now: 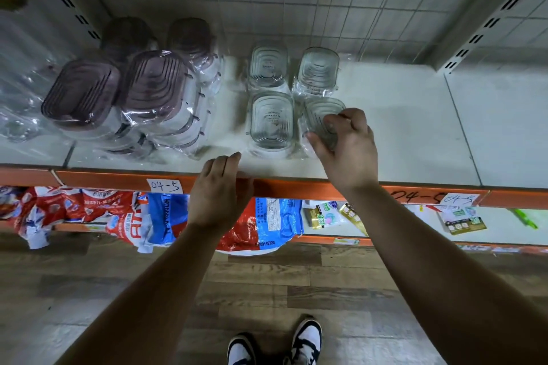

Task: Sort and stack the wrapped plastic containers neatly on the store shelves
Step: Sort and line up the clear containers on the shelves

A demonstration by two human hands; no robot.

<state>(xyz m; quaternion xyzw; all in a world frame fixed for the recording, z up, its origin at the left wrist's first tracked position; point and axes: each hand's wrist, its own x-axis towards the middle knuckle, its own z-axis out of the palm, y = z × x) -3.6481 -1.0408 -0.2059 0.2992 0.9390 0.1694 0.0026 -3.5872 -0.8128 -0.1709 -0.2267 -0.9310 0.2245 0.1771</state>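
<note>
White shelving (400, 127) with an orange front edge (118, 179) runs across a tiled back wall (326, 9); a handwritten label (164, 186) reading 04-5 hangs on that edge, and printed bags (127, 216) crowd the lower shelf above a wood-look floor.

Sorting by kind is already plain: the purple-lidded containers (83, 95) stand in tall wrapped stacks on the left, grouped tightly so they prop one another up; the clear ones form a two-by-two block at the middle, well apart from the purple group. The right hand (347, 142) grasps the front-right clear container (318, 115), thumb on its near side and fingers curled over its top, probably to square it with the front-left clear container (271, 121) just beside it; the rear-left clear container (268, 64) and rear-right clear container (318, 71) sit behind, close to the wall. The left hand (219, 190) rests on the shelf's front lip with fingers loosely bent and holding nothing, which I judge a steadying position.

Every clear container looks empty through its film wrap; the ribbed faces turned upward could be lids or bases, and glare on the plastic makes it hard to tell whether each pack is a single tub or a nested set. The purple-lidded tubs likewise show no contents.
</note>
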